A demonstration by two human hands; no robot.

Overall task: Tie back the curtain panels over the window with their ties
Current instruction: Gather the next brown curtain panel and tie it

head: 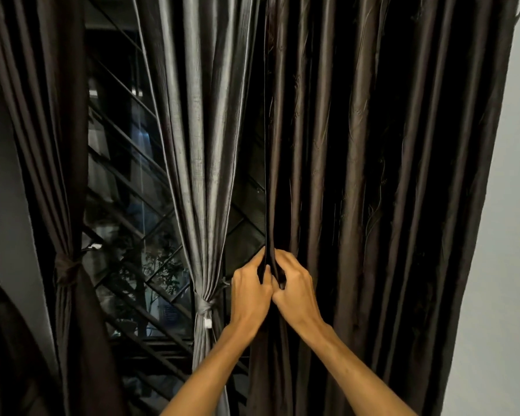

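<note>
**At lower centre, two hands on the edge of the loose panel**

At the lower centre of the frame, the left hand (248, 295) and right hand (296, 295) meet knuckle to knuckle. The fingers of both are curled round the leading edge (267, 175) of the dark brown curtain panel (373, 175), pinching a narrow fold of it between them. This panel fills the right half of the picture and hangs straight down in deep pleats, untied. No tie for it can be seen.

The silver-grey curtain panel (192, 145) at centre left is already gathered by a grey tie (204, 307), just left of the left hand. Another brown panel (42, 145) at far left is cinched by a brown tie (66, 267). The window grille (123, 175) shows between those two.

The brown cloth looks satiny and soft, so it is likely to be limp and rather slippery. Hung full length, it probably has some weight. A pinch at the hem alone would likely let the pleats slide out. A better hold seems to be to sweep the whole width together at about the height of the other ties, then clasp the bundle in one hand, leaving the other free for the tie.
</note>
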